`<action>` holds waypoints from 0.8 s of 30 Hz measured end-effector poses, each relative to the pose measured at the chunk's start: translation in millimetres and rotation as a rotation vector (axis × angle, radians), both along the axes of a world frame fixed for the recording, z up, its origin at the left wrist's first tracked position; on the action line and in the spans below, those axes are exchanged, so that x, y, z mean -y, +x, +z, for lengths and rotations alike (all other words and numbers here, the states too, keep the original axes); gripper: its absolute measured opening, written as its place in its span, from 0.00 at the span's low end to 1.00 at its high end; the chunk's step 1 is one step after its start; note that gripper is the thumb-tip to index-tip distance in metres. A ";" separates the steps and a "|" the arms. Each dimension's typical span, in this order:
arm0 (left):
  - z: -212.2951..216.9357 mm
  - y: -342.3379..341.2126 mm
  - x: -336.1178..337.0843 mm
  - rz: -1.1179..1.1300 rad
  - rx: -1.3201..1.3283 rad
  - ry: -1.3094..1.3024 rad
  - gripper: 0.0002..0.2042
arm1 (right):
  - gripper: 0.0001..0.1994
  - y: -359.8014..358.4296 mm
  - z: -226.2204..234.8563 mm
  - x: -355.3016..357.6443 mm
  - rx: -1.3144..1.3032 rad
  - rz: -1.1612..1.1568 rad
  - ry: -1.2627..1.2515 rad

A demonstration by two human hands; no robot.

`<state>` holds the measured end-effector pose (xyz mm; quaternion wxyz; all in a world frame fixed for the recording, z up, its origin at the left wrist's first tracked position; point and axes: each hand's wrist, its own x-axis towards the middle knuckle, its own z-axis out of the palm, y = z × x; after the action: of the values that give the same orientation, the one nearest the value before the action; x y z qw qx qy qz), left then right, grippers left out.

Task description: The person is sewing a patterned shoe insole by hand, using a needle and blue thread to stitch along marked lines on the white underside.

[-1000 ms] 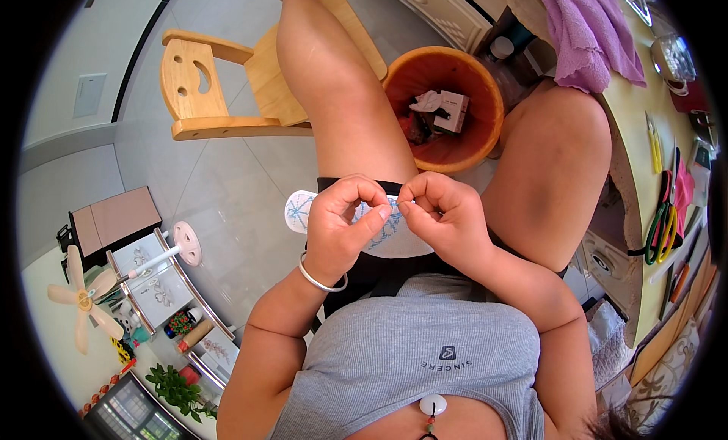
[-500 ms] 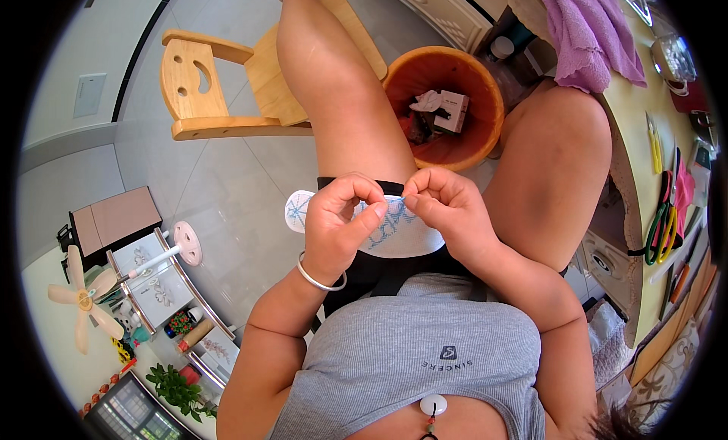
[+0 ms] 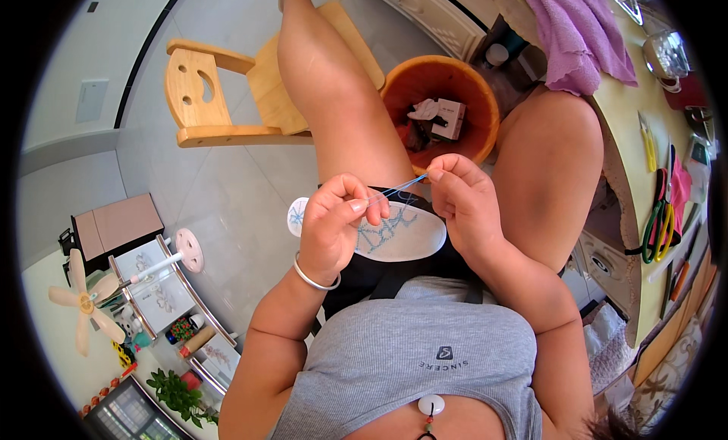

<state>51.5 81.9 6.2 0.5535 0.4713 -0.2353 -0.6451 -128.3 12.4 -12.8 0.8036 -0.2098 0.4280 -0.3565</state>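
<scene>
A white insole [image 3: 413, 239] with blue stitched patterns lies across my lap, its narrower end showing past my left wrist. Strands of blue thread [image 3: 400, 187] stretch taut between my hands, just above the insole. My left hand [image 3: 334, 216] is closed in a pinch on the thread, over the insole's middle. Higher and to the right, my right hand [image 3: 464, 201] pinches the other end of the strands between thumb and forefinger. A loose loop of thread hangs near the insole's upper edge. Whether a needle is in either hand is too small to see.
Between my legs stands a round orange bin [image 3: 485, 129] with boxes inside. A wooden chair [image 3: 199, 91] is beyond my left leg. On the right, a table [image 3: 618, 117] bears scissors [image 3: 658, 220], a yellow-handled tool [image 3: 648, 148] and a purple towel [image 3: 580, 45]. A pale fan [image 3: 85, 302] stands at left.
My hands have moved apart, the right one going up and right. The blue thread is now drawn out between them, and more of the insole shows.
</scene>
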 end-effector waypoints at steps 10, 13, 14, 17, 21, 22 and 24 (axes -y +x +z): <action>-6.8 5.9 3.8 0.134 -0.085 -0.058 0.03 | 0.02 -6.8 -10.8 1.2 -0.047 0.053 -0.048; -7.5 4.7 4.3 0.149 -0.072 -0.055 0.03 | 0.06 1.7 -9.9 -5.0 -0.133 0.203 -0.096; -8.4 4.8 6.2 0.145 -0.073 -0.060 0.03 | 0.07 6.6 -26.6 -11.0 -0.119 0.192 -0.218; -8.9 5.5 5.5 0.130 -0.112 -0.067 0.02 | 0.11 14.0 -28.4 -15.1 -0.335 0.337 -0.410; -7.4 5.7 6.7 0.128 -0.154 -0.097 0.02 | 0.11 24.1 -15.3 -8.9 -0.271 0.431 -0.489; -6.8 5.2 7.5 0.127 -0.144 -0.096 0.02 | 0.10 25.2 -16.9 -8.7 -0.271 0.412 -0.482; -5.4 6.1 8.0 0.131 -0.122 -0.092 0.03 | 0.07 26.7 -20.1 -7.8 -0.265 0.378 -0.468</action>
<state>57.6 73.9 0.9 0.6289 0.4195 -0.1991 -0.6236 -101.5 20.2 -32.9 0.7230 -0.5091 0.3886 -0.2591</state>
